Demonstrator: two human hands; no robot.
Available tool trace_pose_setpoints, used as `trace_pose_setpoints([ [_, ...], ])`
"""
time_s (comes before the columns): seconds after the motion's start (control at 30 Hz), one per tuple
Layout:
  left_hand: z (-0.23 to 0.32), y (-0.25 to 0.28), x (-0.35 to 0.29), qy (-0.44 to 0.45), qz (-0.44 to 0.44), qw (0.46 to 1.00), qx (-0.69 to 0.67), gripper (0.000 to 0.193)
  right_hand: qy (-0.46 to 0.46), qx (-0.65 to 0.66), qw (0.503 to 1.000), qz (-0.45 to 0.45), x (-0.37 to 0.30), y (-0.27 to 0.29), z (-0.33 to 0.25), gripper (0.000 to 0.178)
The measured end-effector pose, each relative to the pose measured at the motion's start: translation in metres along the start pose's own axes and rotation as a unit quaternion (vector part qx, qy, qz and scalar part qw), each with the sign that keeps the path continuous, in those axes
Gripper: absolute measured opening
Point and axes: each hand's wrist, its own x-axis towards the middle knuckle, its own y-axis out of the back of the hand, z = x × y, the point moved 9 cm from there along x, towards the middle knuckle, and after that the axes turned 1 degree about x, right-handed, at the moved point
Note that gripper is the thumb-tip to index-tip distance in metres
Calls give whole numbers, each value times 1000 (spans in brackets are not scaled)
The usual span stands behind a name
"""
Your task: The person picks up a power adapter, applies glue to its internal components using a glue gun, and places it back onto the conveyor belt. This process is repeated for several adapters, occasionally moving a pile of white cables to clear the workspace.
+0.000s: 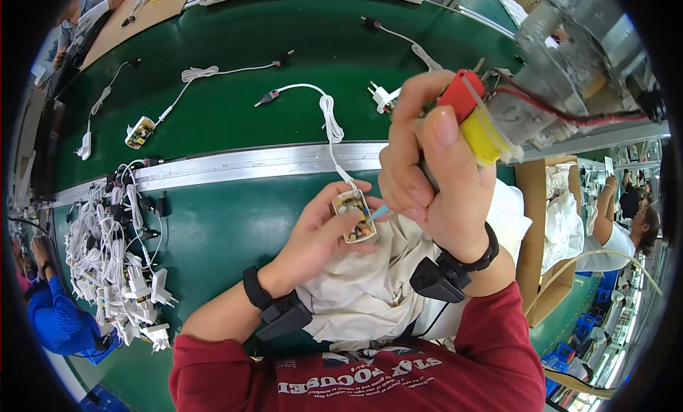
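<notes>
My left hand (324, 223) holds a small white power adapter (361, 232) with its casing uncovered, and the circuit board inside faces up. A white cable (331, 120) leads from it to a dark plug on the green surface beyond. My right hand (445, 170) is raised close to the view, its fingers curled round a wired tool (484, 131) with red and yellow parts. A light blue tip (380, 211) shows below that hand, beside the adapter's open side. Most of the tool's grip is hidden by my fingers. Off-white cloth (384, 270) lies under both hands.
A heap of white adapters and bundled cables (121, 263) lies to the left. Past the metal rail (249, 159), more corded adapters (141, 132) lie on the green surface. A grey metal fixture (576, 49) looms at upper right, above a cardboard box (533, 234). Other people work at both sides.
</notes>
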Motion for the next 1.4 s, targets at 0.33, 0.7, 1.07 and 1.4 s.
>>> trace_pose_setpoints([
  [0.33, 15, 3, -6, -38, 8, 997, -73, 36, 4, -35, 999, -40, -2, -9, 6, 36],
  [0.7, 16, 2, -11, -39, -37, 989, -140, 37, -52, 74, 996, 15, -6, -19, 8, 23],
  [1.07, 25, 1, -20, -29, -59, 985, -159, 40, -52, 52, 996, -55, -3, -36, 14, 29],
  [1.4, 20, 6, -13, -5, -30, 995, -92, 39, 4, -53, 997, -57, 3, -42, -2, 47],
])
